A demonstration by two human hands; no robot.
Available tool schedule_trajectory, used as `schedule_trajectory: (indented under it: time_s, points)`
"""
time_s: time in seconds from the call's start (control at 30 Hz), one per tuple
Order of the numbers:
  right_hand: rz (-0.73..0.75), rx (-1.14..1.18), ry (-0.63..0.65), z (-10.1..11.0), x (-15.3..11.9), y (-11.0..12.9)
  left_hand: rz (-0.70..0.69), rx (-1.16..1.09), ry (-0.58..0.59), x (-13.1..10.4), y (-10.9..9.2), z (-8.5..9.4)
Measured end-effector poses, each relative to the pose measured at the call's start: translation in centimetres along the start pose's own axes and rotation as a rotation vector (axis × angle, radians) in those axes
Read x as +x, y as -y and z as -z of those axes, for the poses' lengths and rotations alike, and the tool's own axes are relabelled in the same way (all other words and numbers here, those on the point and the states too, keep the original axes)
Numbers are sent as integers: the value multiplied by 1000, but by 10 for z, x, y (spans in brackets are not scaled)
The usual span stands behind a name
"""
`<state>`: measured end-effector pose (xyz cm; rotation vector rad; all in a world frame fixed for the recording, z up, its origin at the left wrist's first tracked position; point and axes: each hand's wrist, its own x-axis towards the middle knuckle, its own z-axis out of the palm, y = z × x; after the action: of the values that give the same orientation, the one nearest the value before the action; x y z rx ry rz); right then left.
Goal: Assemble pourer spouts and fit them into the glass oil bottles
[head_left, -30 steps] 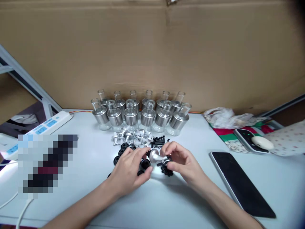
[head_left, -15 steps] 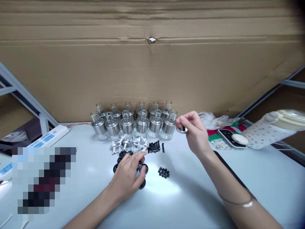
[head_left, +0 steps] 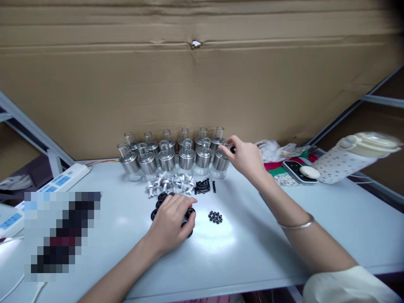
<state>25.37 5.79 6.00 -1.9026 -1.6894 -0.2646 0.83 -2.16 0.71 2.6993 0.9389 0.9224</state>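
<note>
My left hand (head_left: 170, 223) lies palm down over a cluster of round black caps (head_left: 190, 213), fingers stretched forward and thumb apart. Its palm hides part of the cluster. My right hand (head_left: 244, 153) is at the neck of the front-row bottle on the far right (head_left: 220, 162), with thumb and fingers curled together. A small dark piece (head_left: 232, 149) shows by its fingers, too covered to name. The bottles are clear glass with silvery metal bands, standing in two rows.
Silvery-white pronged parts (head_left: 170, 184), black strip-like pieces (head_left: 202, 186) and small black rings (head_left: 215, 217) lie before the bottles. At right are a phone-like device (head_left: 296, 170) and a spotted tumbler (head_left: 341, 160); at left, a power strip (head_left: 59, 181). Cardboard (head_left: 189, 92) stands behind.
My right hand has moved left and away from me to the bottle neck; the ring-shaped piece seen in its fingers is now mostly hidden. My left hand stays over the caps. The view has shifted slightly.
</note>
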Motion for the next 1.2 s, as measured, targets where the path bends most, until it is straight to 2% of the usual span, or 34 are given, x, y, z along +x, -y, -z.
schedule_trajectory:
  time_s: [0.1,0.2,0.3,0.4,0.47,0.53,0.67,0.77,0.9,0.97,1.1,1.2]
  points:
    - [33,-51,21,5,-2,-2,-51,48,190,0,2,-2]
    - [77,-42,-40,21,-11,-1,-96,74,369,-2,4,-6]
    - [220,126,-240,47,-31,6,-92,51,415,-4,7,-8]
    - [325,293,-290,74,-59,15,-55,12,427,-4,9,-5]
    - [407,389,-220,85,-77,22,-31,-40,454,-3,9,-2]
    - [486,514,-71,89,-91,29,-18,-108,461,-2,9,-1]
    - [643,597,214,82,-107,41,-29,-243,405,-1,5,0]
    - [689,618,277,73,-112,48,-53,-317,387,0,1,0]
    - [679,646,304,66,-112,50,-43,-360,368,2,-1,-1]
    - [622,700,314,63,-109,49,-15,-369,347,2,-1,-2]
    - [358,852,358,55,-99,47,101,-467,278,1,-2,-2]
    - [180,949,377,49,-90,51,265,-707,211,-2,-7,-1]
